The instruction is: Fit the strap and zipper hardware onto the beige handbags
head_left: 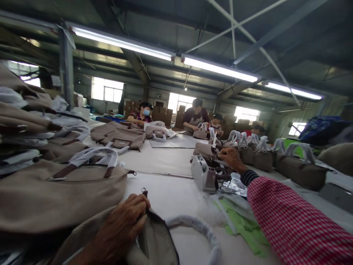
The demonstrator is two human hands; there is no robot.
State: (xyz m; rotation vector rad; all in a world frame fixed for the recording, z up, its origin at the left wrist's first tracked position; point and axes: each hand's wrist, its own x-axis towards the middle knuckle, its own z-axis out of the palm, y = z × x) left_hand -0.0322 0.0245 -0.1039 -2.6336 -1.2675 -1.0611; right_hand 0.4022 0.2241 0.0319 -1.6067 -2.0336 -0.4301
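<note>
My left hand [124,221] is closed on the top edge of a taupe handbag [161,239], beside a small tab with a metal ring [143,191]. The bag's mouth gapes, and a wrapped handle [202,230] curves out on its right. My right hand [231,159] reaches forward in a checked red sleeve, fingers bent down behind a grey tape dispenser [204,175]. What its fingertips hold, if anything, is too small to make out. Another taupe bag [202,149] lies just past the dispenser.
A large taupe bag [66,184] and a pile of bags [24,121] flank the left side. Wrapped-handle bags [299,165] line the right. Green sheets [242,224] and crumpled clear plastic [235,184] lie near my right arm. Several people work across the table [157,162].
</note>
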